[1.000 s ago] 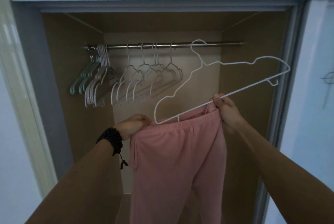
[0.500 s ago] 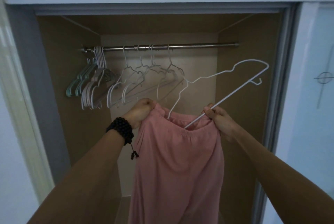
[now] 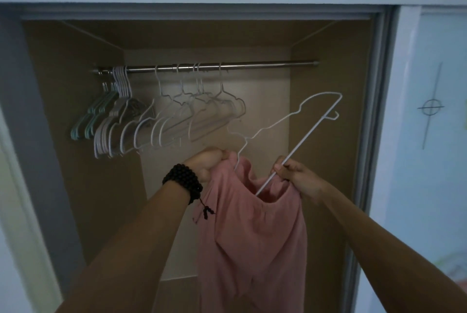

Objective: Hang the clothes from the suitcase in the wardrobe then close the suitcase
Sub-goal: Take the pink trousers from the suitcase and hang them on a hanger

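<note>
A pink garment (image 3: 255, 237) hangs in front of the open wardrobe, its waistband held up between both hands. My left hand (image 3: 206, 162) grips the waistband's left edge; a dark bead bracelet sits on that wrist. My right hand (image 3: 294, 173) pinches the waistband's right edge together with the bottom bar of a white wire hanger (image 3: 298, 133). The hanger is steeply tilted, its left end dipping inside the waistband opening, its right end raised toward the wardrobe's right wall. The suitcase is out of view.
A metal rail (image 3: 252, 66) spans the wardrobe; several bare white hangers (image 3: 192, 120) and a few teal ones (image 3: 87, 123) bunch on its left half. A sliding door frame (image 3: 374, 135) stands at the right, a pale wall beyond it.
The hanger has dropped from near the rail and tipped steeply, its left end sliding down into the waistband. Both hands have come closer together, so the waistband now sags open.
</note>
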